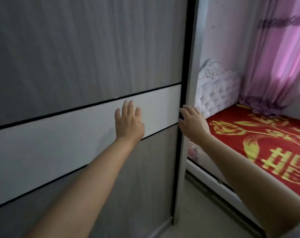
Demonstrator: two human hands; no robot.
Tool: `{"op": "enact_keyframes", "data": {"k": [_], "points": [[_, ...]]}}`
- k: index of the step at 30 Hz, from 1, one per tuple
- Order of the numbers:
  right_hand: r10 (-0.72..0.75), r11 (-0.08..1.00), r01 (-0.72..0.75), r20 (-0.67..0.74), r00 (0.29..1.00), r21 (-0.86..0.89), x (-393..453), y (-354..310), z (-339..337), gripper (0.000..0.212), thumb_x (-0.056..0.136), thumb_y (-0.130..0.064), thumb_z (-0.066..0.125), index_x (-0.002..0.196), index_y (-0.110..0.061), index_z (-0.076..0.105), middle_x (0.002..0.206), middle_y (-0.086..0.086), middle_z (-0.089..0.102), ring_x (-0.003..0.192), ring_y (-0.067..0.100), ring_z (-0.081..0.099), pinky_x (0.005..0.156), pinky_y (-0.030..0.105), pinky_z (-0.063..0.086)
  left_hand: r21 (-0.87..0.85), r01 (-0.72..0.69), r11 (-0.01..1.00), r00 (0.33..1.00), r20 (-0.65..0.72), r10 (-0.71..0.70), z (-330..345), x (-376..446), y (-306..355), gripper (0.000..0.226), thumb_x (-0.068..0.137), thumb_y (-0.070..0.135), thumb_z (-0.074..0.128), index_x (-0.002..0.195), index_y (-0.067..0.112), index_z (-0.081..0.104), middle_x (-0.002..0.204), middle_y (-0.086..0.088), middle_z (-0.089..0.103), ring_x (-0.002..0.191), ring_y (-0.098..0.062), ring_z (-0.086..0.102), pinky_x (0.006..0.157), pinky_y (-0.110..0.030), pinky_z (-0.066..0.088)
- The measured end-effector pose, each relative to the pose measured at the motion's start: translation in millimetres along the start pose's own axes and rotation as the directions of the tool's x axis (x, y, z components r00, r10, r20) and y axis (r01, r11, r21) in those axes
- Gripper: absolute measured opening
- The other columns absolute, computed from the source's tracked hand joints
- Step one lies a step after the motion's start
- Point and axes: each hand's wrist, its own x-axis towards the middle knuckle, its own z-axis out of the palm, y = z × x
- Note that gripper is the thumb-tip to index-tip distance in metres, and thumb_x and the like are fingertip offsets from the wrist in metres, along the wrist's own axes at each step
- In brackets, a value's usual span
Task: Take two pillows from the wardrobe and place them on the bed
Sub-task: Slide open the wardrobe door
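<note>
The left hand (129, 122) lies flat, fingers (131, 107) spread, on the white band of the wardrobe door (87, 66) in the middle of the frame. The right hand (193, 123) has its fingers open and curled at the door's black right edge, maybe gripping it. The door is shut, so no pillows show. At the right, across a strip of bare floor (190, 212), is the bed (266, 143), its red cover bearing big gold signs.

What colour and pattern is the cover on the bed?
The bed cover is red with gold flower and character designs, seen best in the head view, at right.
</note>
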Motion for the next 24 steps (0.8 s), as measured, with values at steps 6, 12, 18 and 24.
{"op": "enact_keyframes", "data": {"k": [6,12,18,24], "points": [[-0.208,0.974,0.222,-0.196,0.958,0.053,114,-5,44,0.053,0.093,-0.029,0.049,0.140,-0.012,0.031,0.155,0.016,0.014,0.144,0.034,0.007,0.116,0.050,0.011,0.153,0.016,0.988,0.931,-0.361,0.041,4,90,-16,0.050,0.075,0.016,0.070,0.120,-0.005,0.058,0.134,-0.026,0.053,0.126,-0.040,0.048,0.100,-0.065,0.035],[-0.340,0.919,0.393,-0.453,0.824,0.024,176,-31,70,0.058,0.086,-0.036,0.039,0.129,0.002,0.044,0.134,0.035,0.045,0.127,0.050,0.033,0.105,0.066,0.021,0.385,0.094,0.918,0.821,-0.551,0.147,6,123,-32,0.053,0.081,0.028,0.040,0.123,0.001,0.058,0.127,-0.015,0.063,0.116,-0.032,0.060,0.090,-0.061,0.046],[-0.380,0.892,0.447,-0.643,0.665,-0.065,186,-41,88,0.059,0.095,-0.042,0.005,0.145,-0.012,0.005,0.130,0.027,0.050,0.139,0.042,0.016,0.115,0.039,-0.017,0.377,0.152,0.914,0.741,-0.655,0.147,17,128,-39,0.052,0.087,0.026,0.038,0.131,-0.002,0.038,0.132,-0.022,0.055,0.130,-0.029,0.029,0.118,-0.030,-0.014],[-0.397,0.878,0.476,-0.637,0.660,-0.054,184,-49,92,0.056,0.086,-0.039,0.032,0.129,-0.002,0.033,0.129,0.026,0.054,0.126,0.048,0.040,0.117,0.054,0.006,0.393,0.250,0.885,0.744,-0.663,0.085,14,115,-54,0.054,0.087,0.029,0.037,0.131,-0.002,0.033,0.135,-0.024,0.049,0.141,-0.024,0.010,0.118,-0.035,-0.002]]}}
